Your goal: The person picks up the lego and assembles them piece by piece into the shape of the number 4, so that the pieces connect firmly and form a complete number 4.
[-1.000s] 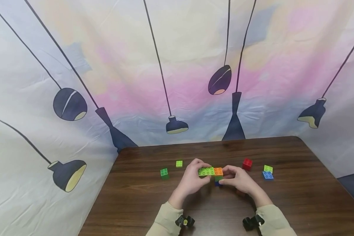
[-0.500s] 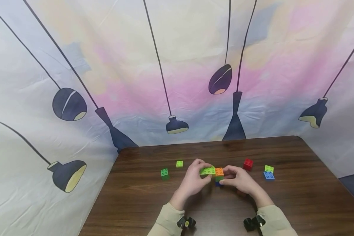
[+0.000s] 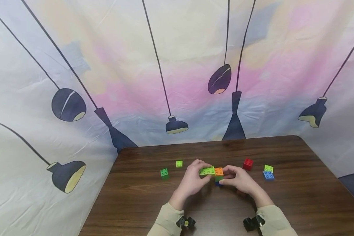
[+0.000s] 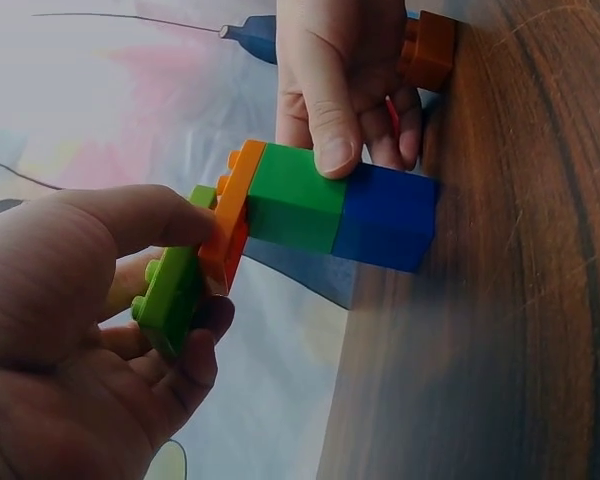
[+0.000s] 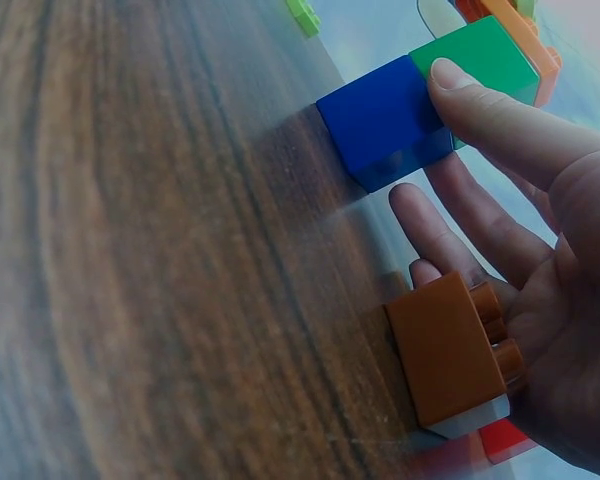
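Observation:
My left hand [image 3: 191,178] pinches a long lime-green building brick [image 3: 207,171] between thumb and fingers. Against it is a thin orange brick [image 4: 238,205], its studs showing to the right of the lime one in the head view; whether the two are joined I cannot tell. Below the orange brick come a green brick [image 4: 298,198] and a dark blue brick [image 4: 388,218], stacked upright on the table. My right hand [image 3: 240,180] holds this stack from the right, its thumb where green meets blue. Under the right palm stands a brown brick [image 5: 445,350], studs up.
On the dark wooden table [image 3: 135,203], a green brick [image 3: 164,173] and a small lime brick [image 3: 179,164] lie at the left. To the right are a red brick [image 3: 247,164], another lime brick [image 3: 268,168] and a light blue brick [image 3: 268,175]. A printed cloth [image 3: 129,82] hangs behind.

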`<state>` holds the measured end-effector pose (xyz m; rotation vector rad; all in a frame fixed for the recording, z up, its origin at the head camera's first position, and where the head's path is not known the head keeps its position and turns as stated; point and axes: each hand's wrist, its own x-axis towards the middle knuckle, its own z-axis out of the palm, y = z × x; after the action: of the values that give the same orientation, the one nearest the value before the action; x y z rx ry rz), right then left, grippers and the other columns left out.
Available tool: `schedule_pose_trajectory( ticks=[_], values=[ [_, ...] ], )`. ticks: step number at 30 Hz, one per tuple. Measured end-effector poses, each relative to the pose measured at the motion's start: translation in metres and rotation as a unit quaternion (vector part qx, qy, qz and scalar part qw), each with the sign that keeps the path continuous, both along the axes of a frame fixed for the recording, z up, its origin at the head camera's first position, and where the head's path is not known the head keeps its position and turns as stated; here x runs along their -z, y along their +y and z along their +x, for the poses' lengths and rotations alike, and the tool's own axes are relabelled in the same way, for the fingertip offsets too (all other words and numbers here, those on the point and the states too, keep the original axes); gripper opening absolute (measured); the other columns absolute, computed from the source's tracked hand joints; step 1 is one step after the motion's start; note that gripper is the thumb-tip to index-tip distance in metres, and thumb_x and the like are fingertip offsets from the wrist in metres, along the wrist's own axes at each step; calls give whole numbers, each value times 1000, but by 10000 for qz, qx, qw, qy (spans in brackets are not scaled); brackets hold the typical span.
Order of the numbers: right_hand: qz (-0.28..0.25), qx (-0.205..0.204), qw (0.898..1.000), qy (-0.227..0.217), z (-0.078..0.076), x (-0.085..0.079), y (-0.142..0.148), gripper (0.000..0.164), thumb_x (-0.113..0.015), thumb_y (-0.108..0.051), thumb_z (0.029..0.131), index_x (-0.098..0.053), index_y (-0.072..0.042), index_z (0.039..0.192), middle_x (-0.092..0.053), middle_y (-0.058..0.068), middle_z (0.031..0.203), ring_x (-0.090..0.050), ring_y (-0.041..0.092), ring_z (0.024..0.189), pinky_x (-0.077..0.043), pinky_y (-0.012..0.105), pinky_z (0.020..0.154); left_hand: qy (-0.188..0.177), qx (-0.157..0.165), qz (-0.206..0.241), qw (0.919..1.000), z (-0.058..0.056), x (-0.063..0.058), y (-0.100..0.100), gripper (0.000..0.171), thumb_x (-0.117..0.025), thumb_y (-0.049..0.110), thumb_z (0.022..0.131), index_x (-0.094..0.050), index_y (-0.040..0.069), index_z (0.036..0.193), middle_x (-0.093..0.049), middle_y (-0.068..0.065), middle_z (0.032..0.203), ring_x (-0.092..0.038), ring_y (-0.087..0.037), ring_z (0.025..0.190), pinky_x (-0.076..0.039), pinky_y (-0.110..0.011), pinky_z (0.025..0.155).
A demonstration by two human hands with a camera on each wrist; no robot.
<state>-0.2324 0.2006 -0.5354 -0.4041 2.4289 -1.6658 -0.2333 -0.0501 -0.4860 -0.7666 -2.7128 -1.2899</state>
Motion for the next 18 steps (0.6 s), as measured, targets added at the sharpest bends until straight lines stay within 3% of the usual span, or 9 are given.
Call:
schedule_pose_trajectory(
  ticks=[6, 18],
  values=[
    [-99, 9, 9999, 9, 0, -1, -1, 35, -87, -23, 92, -72, -10, 121, -76, 6, 116, -73, 25, 106, -61, 44, 90, -6, -23, -8, 10000, -1, 0, -1, 31, -82, 17, 96, -78, 14, 127, -63, 5, 117, -60, -10, 104, -53, -30, 91],
    [-22, -38, 10000, -9, -1, 1, 0, 34, -87, -26, 93, -72, -11, 119, -76, 5, 114, -74, 23, 105, -61, 37, 88, -110, -41, -53, 9999, 0, -2, 0, 30, -82, 17, 96, -78, 13, 126, -62, 5, 116, -59, -9, 102, -53, -28, 88]
  ],
)
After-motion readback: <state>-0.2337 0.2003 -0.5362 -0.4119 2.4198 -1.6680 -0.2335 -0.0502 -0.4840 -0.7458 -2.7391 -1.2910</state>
